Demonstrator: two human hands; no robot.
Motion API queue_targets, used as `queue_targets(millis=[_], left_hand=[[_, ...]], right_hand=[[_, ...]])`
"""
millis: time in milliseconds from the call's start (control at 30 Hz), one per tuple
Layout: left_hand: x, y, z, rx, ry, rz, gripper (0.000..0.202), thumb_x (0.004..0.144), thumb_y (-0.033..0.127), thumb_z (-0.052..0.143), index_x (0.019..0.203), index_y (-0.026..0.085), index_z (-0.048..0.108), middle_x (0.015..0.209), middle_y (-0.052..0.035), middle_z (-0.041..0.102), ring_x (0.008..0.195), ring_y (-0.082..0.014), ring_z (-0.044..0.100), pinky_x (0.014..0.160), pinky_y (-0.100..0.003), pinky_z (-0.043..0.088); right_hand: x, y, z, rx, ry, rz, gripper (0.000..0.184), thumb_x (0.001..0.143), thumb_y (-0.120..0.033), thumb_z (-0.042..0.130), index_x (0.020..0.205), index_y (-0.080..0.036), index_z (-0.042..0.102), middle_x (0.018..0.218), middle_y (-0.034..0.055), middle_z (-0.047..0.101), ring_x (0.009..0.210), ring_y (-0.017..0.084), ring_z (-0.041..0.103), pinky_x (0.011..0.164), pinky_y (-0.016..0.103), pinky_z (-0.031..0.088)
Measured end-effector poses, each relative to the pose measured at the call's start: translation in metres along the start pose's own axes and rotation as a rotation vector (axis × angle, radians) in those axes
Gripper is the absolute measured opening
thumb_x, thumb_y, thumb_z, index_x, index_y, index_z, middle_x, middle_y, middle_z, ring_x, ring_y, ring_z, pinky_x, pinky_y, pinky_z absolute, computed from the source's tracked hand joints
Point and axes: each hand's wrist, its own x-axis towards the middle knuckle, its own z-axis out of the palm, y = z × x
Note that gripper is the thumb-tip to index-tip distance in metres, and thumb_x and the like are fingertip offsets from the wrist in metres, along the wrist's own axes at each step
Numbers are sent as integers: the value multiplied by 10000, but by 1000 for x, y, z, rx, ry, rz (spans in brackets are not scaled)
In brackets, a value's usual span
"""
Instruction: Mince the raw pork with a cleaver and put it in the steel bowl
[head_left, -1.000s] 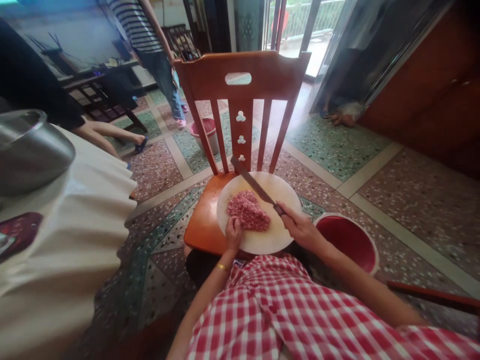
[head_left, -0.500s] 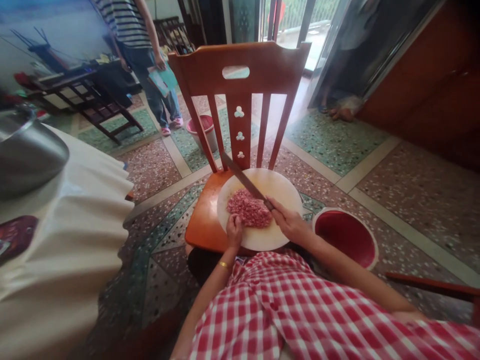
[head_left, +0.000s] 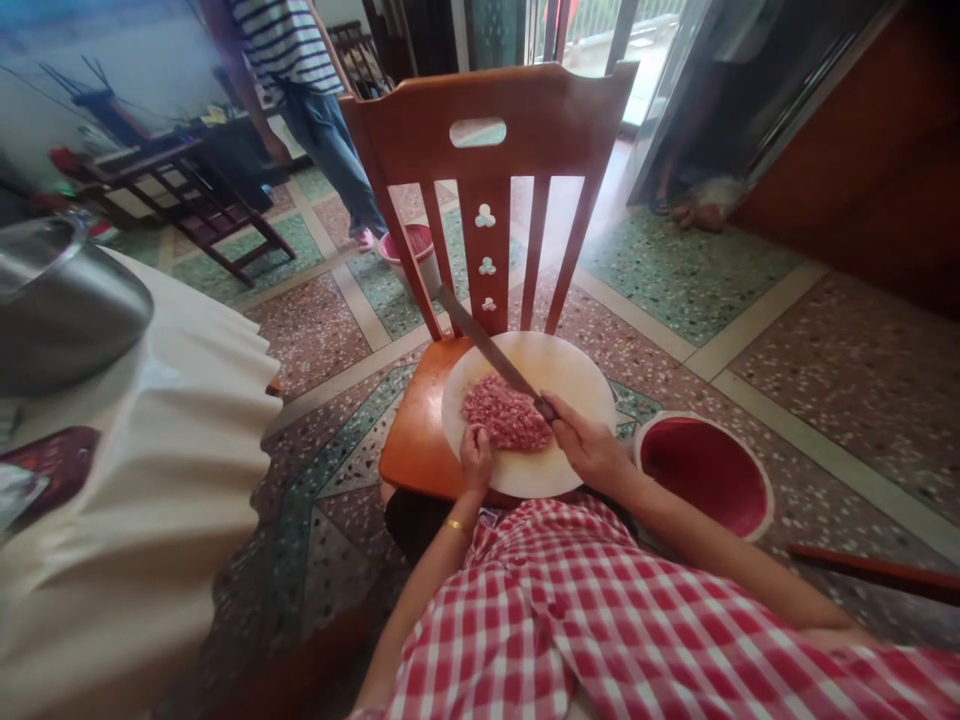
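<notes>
Terrazzo floor [head_left: 315, 320] spreads around your work; take the round pale cutting board [head_left: 555, 472] as dial centre, 12 o'clock pointing away from you. Board sits on the seat of a wooden chair [head_left: 525, 130], backrest at 12; the seat apparently serves as a low stand, bringing the board level with your lap. Minced meat [head_left: 499, 405] lies in a flattened heap on the board, off centre toward 9 o'clock. Your right hand [head_left: 589, 445], at 4 o'clock, is closed around the handle of a long knife [head_left: 491, 348], whose blade slants over the meat toward 11; blade contact with the heap: cannot tell. This slant probably leaves room between the edge and your left fingers. Your left hand [head_left: 476, 455], at 8 o'clock, has its fingers curled in against the near edge of the heap, likely to steady it; whether they pinch any meat, cannot tell. A red-lined bucket [head_left: 697, 470] stands on the floor at 4, within easy reach of your right side. Cloth-covered table [head_left: 180, 400] at 9 bears a metal pot [head_left: 82, 310]. Person in a striped top [head_left: 281, 50] stands at 11, beyond the chair.
</notes>
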Motion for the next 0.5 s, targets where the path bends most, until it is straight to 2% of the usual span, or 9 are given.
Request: queue_targets(millis=[67, 133, 200, 300, 400, 500], left_hand=[[0, -1, 0, 7, 3, -11, 214, 892, 336, 402, 897, 192, 559, 825, -42, 594, 782, -162, 562, 762, -290, 461], [0, -2, 0, 22, 12, -7, 214, 889, 337, 402, 898, 190, 558, 822, -43, 594, 785, -164, 562, 769, -295, 460], [1, -2, 0, 33, 12, -2, 216, 887, 345, 405, 884, 190, 557, 807, -40, 591, 776, -163, 562, 765, -293, 459], [1, -1, 0, 27, -5, -10, 224, 893, 353, 400, 873, 193, 555, 790, -31, 586, 753, -155, 558, 742, -278, 459], [0, 1, 0, 13, -1, -14, 218, 894, 350, 403, 887, 194, 555, 805, -31, 590, 748, -150, 557, 741, -273, 460], [0, 0, 0, 6, 3, -18, 215, 893, 343, 403, 889, 194, 558, 815, -37, 600, 766, -156, 563, 758, -283, 464]], right_hand=[[-4, 16, 15, -57, -30, 72, 491, 943, -300, 368, 1423, -204, 407, 1298, 78, 584, 1143, 209, 592, 981, 364, 476], [-7, 34, 29, -123, -137, 196, 468, 928, -271, 385, 1383, -198, 468, 1252, 92, 615, 1127, 231, 602, 971, 393, 479], [-8, 39, 31, -134, -200, 256, 455, 924, -264, 389, 1364, -209, 493, 1227, 84, 632, 1139, 234, 594, 980, 393, 470], [-4, 15, 12, -48, -116, 160, 469, 941, -305, 374, 1399, -235, 444, 1285, 49, 598, 1190, 207, 557, 1004, 350, 452], [-1, -7, -3, 10, 1, 62, 500, 953, -337, 355, 1436, -210, 384, 1290, 59, 594, 1158, 190, 581, 985, 316, 469], [-3, 8, 8, -42, -1, 50, 493, 947, -316, 352, 1417, -180, 416, 1310, 91, 575, 1199, 215, 549, 1018, 352, 441]])
